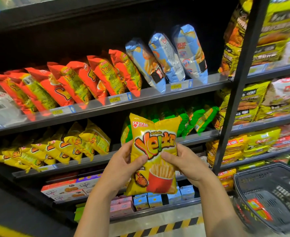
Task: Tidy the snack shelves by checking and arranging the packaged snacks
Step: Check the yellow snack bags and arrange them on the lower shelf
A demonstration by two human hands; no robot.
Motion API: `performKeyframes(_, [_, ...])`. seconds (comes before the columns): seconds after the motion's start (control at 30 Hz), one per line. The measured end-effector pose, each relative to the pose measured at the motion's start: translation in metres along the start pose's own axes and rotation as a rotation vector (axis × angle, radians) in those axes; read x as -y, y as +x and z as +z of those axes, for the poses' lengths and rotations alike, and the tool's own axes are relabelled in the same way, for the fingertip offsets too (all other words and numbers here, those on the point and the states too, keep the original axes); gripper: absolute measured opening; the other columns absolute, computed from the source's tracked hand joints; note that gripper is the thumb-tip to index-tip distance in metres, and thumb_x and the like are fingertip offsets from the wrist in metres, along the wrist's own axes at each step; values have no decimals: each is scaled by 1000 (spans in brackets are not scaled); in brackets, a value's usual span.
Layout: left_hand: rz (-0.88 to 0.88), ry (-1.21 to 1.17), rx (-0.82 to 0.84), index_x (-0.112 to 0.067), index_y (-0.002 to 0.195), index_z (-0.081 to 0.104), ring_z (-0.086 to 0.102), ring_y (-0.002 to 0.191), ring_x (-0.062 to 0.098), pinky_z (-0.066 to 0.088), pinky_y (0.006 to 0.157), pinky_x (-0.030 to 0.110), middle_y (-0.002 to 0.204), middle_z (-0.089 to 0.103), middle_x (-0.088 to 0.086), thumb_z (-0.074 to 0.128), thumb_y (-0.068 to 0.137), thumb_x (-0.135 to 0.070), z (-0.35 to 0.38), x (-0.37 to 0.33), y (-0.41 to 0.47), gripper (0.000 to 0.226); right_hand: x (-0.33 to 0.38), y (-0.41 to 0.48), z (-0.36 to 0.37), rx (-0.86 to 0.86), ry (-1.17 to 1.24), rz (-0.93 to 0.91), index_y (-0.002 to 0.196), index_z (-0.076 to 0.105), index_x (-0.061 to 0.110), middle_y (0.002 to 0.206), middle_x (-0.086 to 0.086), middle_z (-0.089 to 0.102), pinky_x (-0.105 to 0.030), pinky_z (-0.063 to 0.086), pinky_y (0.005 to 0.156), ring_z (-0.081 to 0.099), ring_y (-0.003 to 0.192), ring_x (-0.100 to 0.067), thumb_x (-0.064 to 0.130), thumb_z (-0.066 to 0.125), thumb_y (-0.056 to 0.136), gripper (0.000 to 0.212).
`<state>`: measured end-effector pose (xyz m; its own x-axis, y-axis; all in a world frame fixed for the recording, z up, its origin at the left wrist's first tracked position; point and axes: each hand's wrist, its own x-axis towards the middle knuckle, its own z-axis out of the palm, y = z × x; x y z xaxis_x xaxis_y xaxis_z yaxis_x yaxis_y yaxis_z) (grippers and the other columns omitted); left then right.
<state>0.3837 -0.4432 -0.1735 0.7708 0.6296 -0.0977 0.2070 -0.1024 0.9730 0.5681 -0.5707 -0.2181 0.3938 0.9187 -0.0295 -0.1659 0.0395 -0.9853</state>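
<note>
A glossy yellow foil bag of potato sticks [154, 144], puffed like a pillow with crimped ends, is held upright in front of the lower shelf, its printed face toward the camera. The left hand [120, 163] grips its left edge, fingers curled behind and thumb pressed on the front. The right hand [187, 163] grips the right edge the same way. Behind it, matching yellow bags [63, 147] lean in a row on a dark metal shelf [200, 134], beside crinkly green bags [197, 118]. On the shelf above lean red bags [82, 79] and pale blue bags [171, 55]. A black plastic mesh basket [260, 185] sits at lower right.
</note>
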Motion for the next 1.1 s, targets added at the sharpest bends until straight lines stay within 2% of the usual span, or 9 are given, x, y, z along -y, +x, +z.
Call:
performKeyframes(0.17, [-152, -37, -30, -32, 112, 66, 73, 94, -2, 55, 88, 22, 111, 76, -15, 68, 87, -61, 20, -17, -11, 38, 6, -2, 2, -45, -4, 143, 117, 78, 13, 115, -12, 79, -57, 52, 108, 75, 110, -31, 70, 76, 78, 69])
performKeyframes(0.23, [-228, -53, 18, -31, 96, 73, 74, 86, -3, 57, 80, 17, 93, 79, -14, 67, 91, -64, 8, 5, 18, 34, 10, -6, 2, -45, -23, 204, 108, 80, 12, 104, -11, 81, -44, 60, 99, 79, 98, -21, 71, 68, 84, 65])
performKeyframes(0.33, [-216, -5, 4, -26, 117, 80, 50, 145, 33, 39, 121, 48, 151, 56, 22, 70, 61, -93, -19, 60, 67, 88, 16, -1, 4, -112, -122, 251, 86, 75, 18, 74, 9, 72, -10, 51, 52, 67, 56, 7, 67, 58, 94, 52])
performKeyframes(0.4, [-295, 12, 29, -21, 138, 60, 29, 156, 34, 24, 125, 39, 169, 31, 18, 48, 84, -87, -5, 31, 54, 87, 18, 4, 10, -134, -186, 285, 84, 71, 21, 74, 6, 70, -21, 49, 60, 65, 65, -3, 70, 56, 94, 53])
performKeyframes(0.5, [-377, 114, -36, -28, 142, 58, 34, 152, 28, 30, 114, 40, 164, 40, 8, 51, 72, -88, 16, -21, 10, 93, 4, 17, 11, -172, -141, 300, 112, 75, 17, 101, -9, 75, -33, 50, 84, 69, 95, -20, 89, 60, 76, 82])
performKeyframes(0.7, [-114, 57, -107, -19, 110, 64, 69, 68, -12, 46, 52, 5, 92, 77, -14, 59, 98, -52, 16, -10, 5, 36, 15, 6, 27, -50, 232, 330, 120, 76, 20, 127, -14, 73, -34, 59, 96, 76, 107, -23, 55, 59, 100, 43])
performKeyframes(0.8, [-80, 21, -201, -23, 129, 62, 76, 88, -2, 56, 62, 14, 116, 76, -8, 68, 85, -61, 18, -9, 3, 59, 9, 0, 25, -32, 426, 327, 129, 74, 18, 127, -18, 74, -59, 49, 111, 71, 118, -38, 54, 72, 91, 53])
performKeyframes(0.9, [-36, 82, -308, -30, 146, 51, 65, 117, 9, 60, 87, 33, 135, 61, -9, 75, 81, -62, 13, -7, 4, 76, 7, 4, 27, -109, 376, 241, 130, 71, 15, 121, -16, 77, -56, 53, 106, 74, 112, -35, 43, 73, 94, 46])
performKeyframes(1.1, [129, 291, -346, -42, 138, 54, 57, 115, -7, 59, 87, 29, 139, 54, -15, 69, 100, -36, 17, -7, 2, 41, -4, 17, 41, -294, 124, 15, 130, 61, 27, 116, -2, 79, -54, 61, 95, 78, 104, -21, 45, 75, 93, 44])
